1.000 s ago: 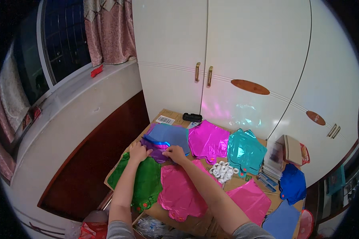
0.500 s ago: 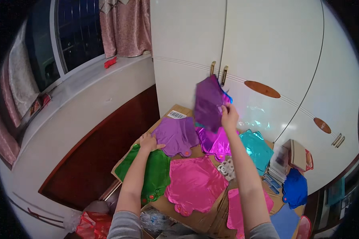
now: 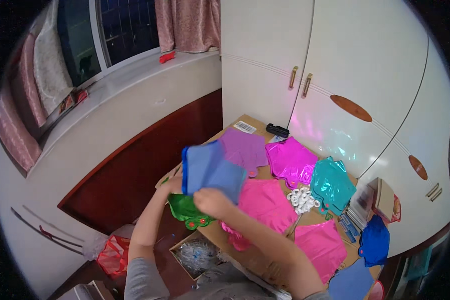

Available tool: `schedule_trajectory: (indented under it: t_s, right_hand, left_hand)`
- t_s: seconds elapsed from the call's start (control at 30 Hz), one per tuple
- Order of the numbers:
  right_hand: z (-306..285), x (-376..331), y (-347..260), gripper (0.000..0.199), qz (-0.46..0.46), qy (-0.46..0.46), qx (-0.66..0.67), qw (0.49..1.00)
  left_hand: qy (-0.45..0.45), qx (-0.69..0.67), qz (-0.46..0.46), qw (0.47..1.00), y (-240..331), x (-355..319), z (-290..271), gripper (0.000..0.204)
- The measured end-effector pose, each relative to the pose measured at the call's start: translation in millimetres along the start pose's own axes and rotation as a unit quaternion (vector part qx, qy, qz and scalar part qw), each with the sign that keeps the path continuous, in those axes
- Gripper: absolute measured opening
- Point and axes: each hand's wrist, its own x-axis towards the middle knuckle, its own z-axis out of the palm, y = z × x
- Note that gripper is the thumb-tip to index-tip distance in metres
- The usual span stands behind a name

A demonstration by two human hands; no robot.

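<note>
Between my hands is a flat blue foil balloon point(image 3: 207, 162), folded or layered, with a darker blue left edge. My right hand point(image 3: 211, 201) closes on its lower edge, smeared by motion. At its left edge is my left hand point(image 3: 171, 186), its fingers hidden behind the foil. Below lies a green foil balloon point(image 3: 182, 205), partly covered. A purple foil balloon point(image 3: 245, 150) rests beyond the blue one, and a pink foil balloon point(image 3: 267, 205) lies to the right, under my right forearm. All of them lie flat on a cardboard surface point(image 3: 257, 255).
Magenta point(image 3: 292, 160), teal point(image 3: 334, 185) and another pink foil piece point(image 3: 321, 247) lie to the right. A cluster of small white rings point(image 3: 303, 200) sits among them. Books point(image 3: 377, 197) and a dark blue foil piece point(image 3: 374, 240) are farther right. A box of clear plastic point(image 3: 195, 256) stands below.
My right hand has come from the far side near the cupboard, where it held up a purple foil piece, back toward my left hand. Blue foil now shows between them. The view has shifted left.
</note>
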Motion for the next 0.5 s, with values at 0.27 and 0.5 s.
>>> schedule_trajectory:
  t_s: [0.27,0.5]
  right_hand:
    - [46,-5,-58,0.014,0.033,-0.047,0.028,0.998]
    - [44,-7,-62,0.009,0.056,-0.044,-0.022,0.997]
  left_hand:
    - [0.007,-0.131,-0.03,0.991,-15,-1,18,0.066]
    - [0.01,-0.168,-0.038,0.985,-15,-5,24,0.057]
